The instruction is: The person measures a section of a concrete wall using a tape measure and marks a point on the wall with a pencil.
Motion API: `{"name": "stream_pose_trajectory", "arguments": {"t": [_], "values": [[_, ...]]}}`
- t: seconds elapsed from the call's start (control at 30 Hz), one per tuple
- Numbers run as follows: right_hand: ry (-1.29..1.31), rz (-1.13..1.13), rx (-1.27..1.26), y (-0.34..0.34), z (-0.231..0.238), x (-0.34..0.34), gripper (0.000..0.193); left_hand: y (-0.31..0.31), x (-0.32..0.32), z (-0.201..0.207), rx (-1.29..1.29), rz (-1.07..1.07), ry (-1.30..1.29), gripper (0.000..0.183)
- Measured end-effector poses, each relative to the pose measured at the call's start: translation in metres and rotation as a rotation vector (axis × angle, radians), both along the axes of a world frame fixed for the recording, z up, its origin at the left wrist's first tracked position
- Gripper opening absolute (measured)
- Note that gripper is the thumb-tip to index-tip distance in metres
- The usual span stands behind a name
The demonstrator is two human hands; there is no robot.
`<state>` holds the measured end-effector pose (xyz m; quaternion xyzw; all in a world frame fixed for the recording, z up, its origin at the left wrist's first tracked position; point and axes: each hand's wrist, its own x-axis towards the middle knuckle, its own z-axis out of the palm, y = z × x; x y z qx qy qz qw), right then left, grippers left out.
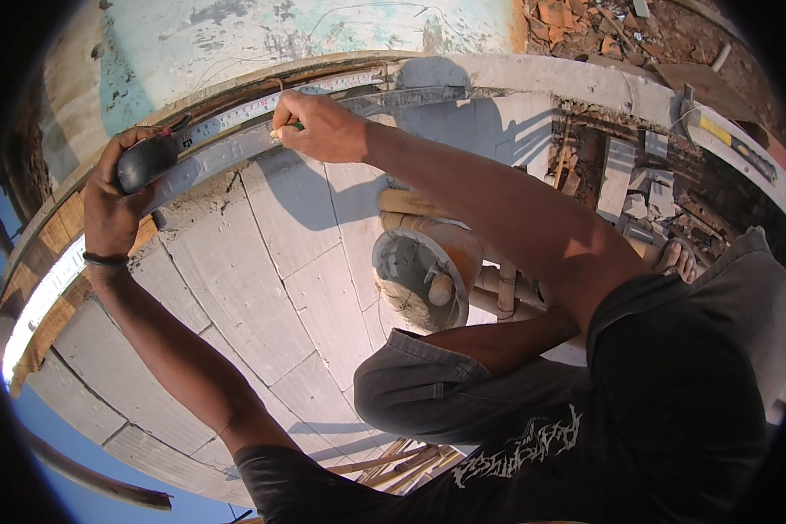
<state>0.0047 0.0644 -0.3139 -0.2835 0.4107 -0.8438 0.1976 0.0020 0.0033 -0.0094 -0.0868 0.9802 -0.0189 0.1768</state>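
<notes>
My left hand [113,205] grips the black case of a tape measure [148,159], pressed against a long grey metal straightedge [236,144] that lies along the top of a block wall. The tape's blade [262,103] runs out to the right above the straightedge. My right hand [319,127] pinches a small pencil-like marker [279,133] with its tip at the straightedge, just under the tape blade. A dark band sits on my left wrist.
The wall of pale grey blocks [271,262] drops away below my hands. An orange bucket [428,262] caked with grey mortar hangs on bamboo poles [498,288]. A spirit level [734,140] rests on the wall at right. Rubble and tiles [637,188] lie far below.
</notes>
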Motion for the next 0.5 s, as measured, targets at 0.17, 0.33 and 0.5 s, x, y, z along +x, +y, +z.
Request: {"name": "stream_pose_trajectory", "arguments": {"t": [0.17, 0.33, 0.5], "values": [[-0.044, 0.066, 0.090, 0.011, 0.011, 0.004, 0.023, -0.002, 0.004, 0.003, 0.011, -0.013, 0.006, 0.048], [-0.370, 0.317, -0.026, 0.045, 0.000, 0.007, 0.026, -0.001, 0.000, -0.002, 0.001, -0.007, -0.010, 0.047], [-0.483, 0.244, -0.290, 0.037, -0.010, 0.021, 0.032, -0.007, -0.002, -0.004, 0.003, -0.025, -0.011, 0.049]]}}
